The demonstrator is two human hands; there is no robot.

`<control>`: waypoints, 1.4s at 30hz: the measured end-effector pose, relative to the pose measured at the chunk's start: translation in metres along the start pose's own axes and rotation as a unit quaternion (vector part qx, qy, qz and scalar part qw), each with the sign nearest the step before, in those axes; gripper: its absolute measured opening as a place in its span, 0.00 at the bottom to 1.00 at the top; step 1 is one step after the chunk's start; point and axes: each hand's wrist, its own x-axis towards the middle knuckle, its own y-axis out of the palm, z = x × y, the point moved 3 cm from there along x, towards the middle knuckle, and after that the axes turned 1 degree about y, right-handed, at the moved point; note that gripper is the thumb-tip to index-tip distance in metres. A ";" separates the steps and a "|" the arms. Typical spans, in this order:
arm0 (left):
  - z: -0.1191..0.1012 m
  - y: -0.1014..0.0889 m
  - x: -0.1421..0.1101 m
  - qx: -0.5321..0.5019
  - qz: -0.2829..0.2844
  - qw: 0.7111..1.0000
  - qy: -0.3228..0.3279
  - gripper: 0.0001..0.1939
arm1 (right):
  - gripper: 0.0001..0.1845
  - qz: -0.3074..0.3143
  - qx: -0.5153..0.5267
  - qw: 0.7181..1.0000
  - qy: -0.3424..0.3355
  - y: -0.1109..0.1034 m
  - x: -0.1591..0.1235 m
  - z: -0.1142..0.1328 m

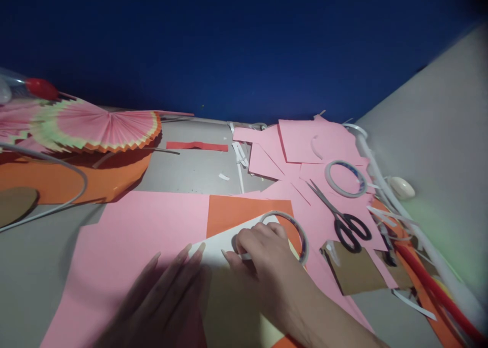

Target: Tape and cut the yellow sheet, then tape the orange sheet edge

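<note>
My left hand (163,292) lies flat with outstretched fingers on a large pink paper sheet (141,236). Its fingertips touch the edge of a white-cream paper piece (213,246) that overlaps an orange paper piece (240,208). Over the white paper, my right hand (263,256) is curled closed around a roll of tape (303,238), whose ring shows past the fingers. A small pale bit sticks out by the thumb; I cannot tell what it is. My hand hides part of the roll.
Black-handled scissors (343,223) and another tape roll (346,178) lie on pink cutouts (305,139) at right, near cardboard (354,269). Pleated paper fans (110,126) stand at left, with a grey cable (82,177). A red strip (197,146) lies at the back before a blue wall (229,48).
</note>
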 end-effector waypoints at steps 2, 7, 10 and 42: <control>0.000 -0.002 0.001 -0.002 -0.004 1.000 -0.001 0.26 | 0.11 0.002 -0.002 1.000 0.003 0.000 0.000 0.000; 0.001 -0.005 0.004 -0.015 -0.019 1.000 0.017 0.24 | 0.11 0.003 -0.009 1.000 0.004 0.001 0.001 0.000; 0.003 -0.006 0.007 -0.015 -0.024 0.999 0.027 0.23 | 0.10 -0.001 -0.013 1.000 -0.002 0.000 0.001 0.000; 0.004 -0.053 0.022 0.043 0.078 0.996 0.010 0.38 | 0.04 -0.019 -0.164 0.985 -0.044 -0.027 -0.012 0.000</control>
